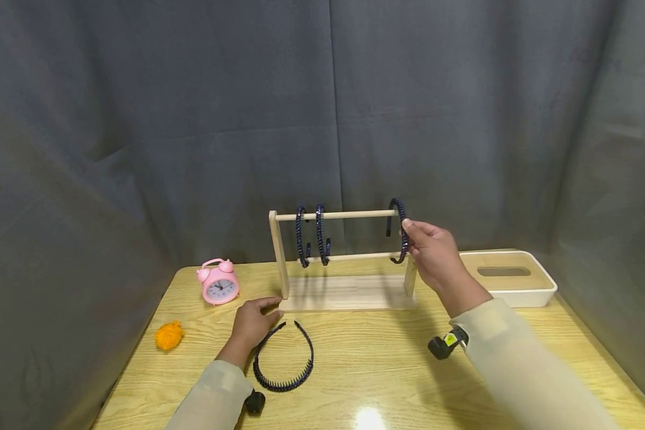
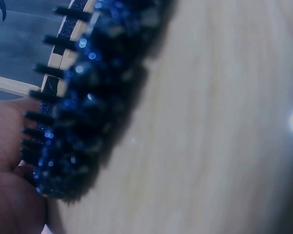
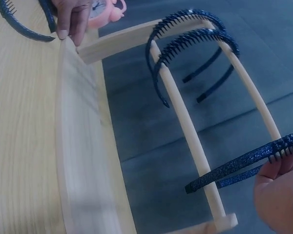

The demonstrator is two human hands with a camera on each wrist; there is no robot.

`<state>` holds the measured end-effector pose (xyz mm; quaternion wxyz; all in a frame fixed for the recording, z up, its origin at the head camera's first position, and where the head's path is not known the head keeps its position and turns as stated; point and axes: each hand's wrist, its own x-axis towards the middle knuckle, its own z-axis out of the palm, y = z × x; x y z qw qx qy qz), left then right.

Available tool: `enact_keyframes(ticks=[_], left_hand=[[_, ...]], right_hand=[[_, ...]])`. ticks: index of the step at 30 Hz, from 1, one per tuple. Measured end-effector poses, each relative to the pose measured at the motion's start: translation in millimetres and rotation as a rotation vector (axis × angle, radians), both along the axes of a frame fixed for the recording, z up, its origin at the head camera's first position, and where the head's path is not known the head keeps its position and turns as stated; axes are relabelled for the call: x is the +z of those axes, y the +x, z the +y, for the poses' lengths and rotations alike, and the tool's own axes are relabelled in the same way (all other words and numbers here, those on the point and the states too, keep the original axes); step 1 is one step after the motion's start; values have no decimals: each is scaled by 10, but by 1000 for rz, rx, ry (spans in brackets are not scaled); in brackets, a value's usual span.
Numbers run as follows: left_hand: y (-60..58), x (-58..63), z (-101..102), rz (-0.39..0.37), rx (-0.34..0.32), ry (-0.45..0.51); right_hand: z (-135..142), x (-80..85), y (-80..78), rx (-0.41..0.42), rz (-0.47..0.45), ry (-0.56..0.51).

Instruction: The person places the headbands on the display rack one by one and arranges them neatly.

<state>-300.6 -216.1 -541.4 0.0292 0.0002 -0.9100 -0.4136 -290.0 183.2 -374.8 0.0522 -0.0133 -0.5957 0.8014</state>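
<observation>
My right hand (image 1: 435, 254) pinches a dark blue toothed headband (image 3: 234, 168) near the right end of a wooden rack (image 1: 349, 292). The headband loops over the rack's upper rod and its lower end overlaps the lower rod. Two similar headbands, a left one (image 1: 300, 236) and its neighbour (image 1: 319, 233), hang on the rods near the left post. My left hand (image 1: 251, 325) touches the left end of the rack's base, its fingertips at the corner. Another headband (image 1: 283, 387) lies on the table beside this hand, teeth inward; it looms large and blurred in the left wrist view.
A pink alarm clock (image 1: 218, 283) stands left of the rack, with an orange fluffy ball (image 1: 169, 335) nearer the table's left edge. At the right is a white box with a slotted wooden lid (image 1: 516, 263). A dark grey curtain (image 1: 220, 119) hangs behind the table.
</observation>
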Motion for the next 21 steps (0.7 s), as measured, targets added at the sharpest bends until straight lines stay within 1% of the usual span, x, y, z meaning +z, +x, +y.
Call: enact_keyframes(ticks=[8, 12, 21], left_hand=[[25, 20, 4, 4, -3, -1], [29, 28, 5, -3, 6, 0], [27, 22, 12, 5, -1, 3]], right_hand=[[-221, -50, -96, 6, -22, 40], [-324, -60, -141, 10, -24, 33], [-597, -82, -199, 20, -22, 62]])
